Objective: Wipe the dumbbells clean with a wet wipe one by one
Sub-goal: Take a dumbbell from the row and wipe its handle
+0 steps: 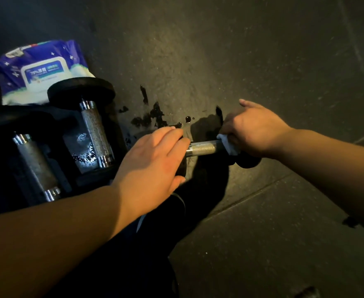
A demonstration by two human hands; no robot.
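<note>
A small dumbbell lies across the dark floor at centre, its knurled metal handle [204,147] showing between my hands. My left hand [153,160] is clamped over its left black head. My right hand [254,130] grips a white wet wipe [228,145] wrapped around the right end of the handle, next to the right head [248,162]. Two larger black dumbbells [96,130] [36,166] with metal handles lie side by side at the left.
A blue and white pack of wet wipes [41,69] lies at the upper left behind the large dumbbells. Dark wet splashes [157,117] mark the rubber floor just beyond my hands. My dark-clothed leg [155,233] fills the bottom centre.
</note>
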